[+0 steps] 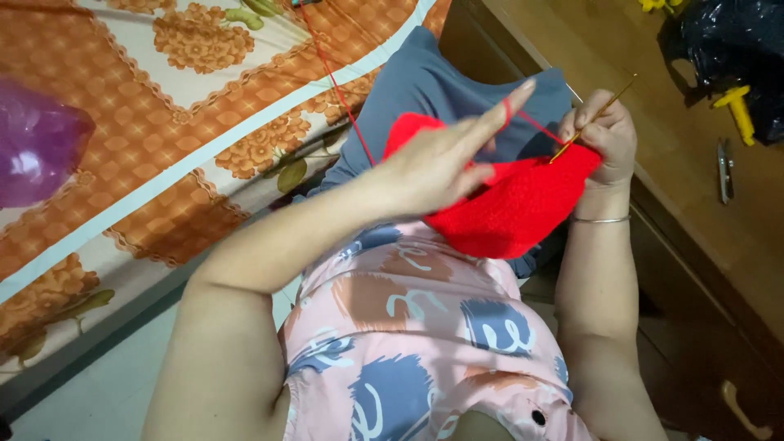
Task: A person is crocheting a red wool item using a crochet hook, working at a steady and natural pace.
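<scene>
I see the red crochet piece (514, 208) lying in the middle of the scene, on the lap, over grey trousers (425, 86), with both hands at its far edge. The left hand (437, 163) is spread open above the piece's left part, fingers stretched out toward the far right, and its thumb side seems to pinch the fabric edge, though I cannot tell exactly. A strand of red yarn (339, 90) is looped round its raised forefinger; from there one run goes right to the hook and another goes far and left, across the trousers and onto the bed. The right hand (604, 135) is closed round a gold crochet hook (592, 121), which slants up to the far right, its lower end touching the top edge of the piece. A thin silver bangle (600, 219) sits on the right wrist, just near of the hand. Nearer to me is a pink top (408, 327) with blue and brown blotches. To the left lies the bed (163, 163), covered by an orange and cream flowered sheet, with a purple bag (37, 143) at its left edge and pale floor (98, 392) near of it. On the right stands a wooden cabinet (694, 269) with a drawer handle at the near right; its tabletop (637, 131) carries a black bag (735, 49), a yellow plastic piece (739, 110) and a small metal tool (724, 167), all well apart from the hands.
</scene>
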